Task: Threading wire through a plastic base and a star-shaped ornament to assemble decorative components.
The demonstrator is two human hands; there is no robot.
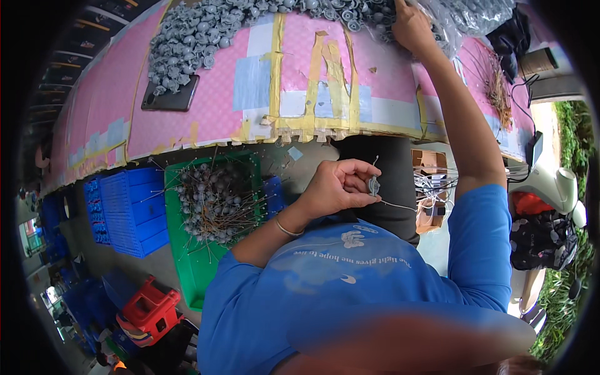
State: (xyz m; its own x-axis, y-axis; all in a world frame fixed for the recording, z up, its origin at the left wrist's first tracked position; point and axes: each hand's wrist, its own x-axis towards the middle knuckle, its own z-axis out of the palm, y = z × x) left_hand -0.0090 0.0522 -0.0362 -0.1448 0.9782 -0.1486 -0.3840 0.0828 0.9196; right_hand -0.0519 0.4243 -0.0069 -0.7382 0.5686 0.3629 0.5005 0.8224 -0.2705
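Left hand [342, 185] curled, right hand [413, 30] outstretched

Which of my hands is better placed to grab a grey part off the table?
Probably your right hand: it's stretched out beside the grey parts on the pink table, while your left hand is near your lap, pinching a small grey piece.

Right hand [414, 30] and heap of grey pieces [197, 39], both partly beyond the top edge
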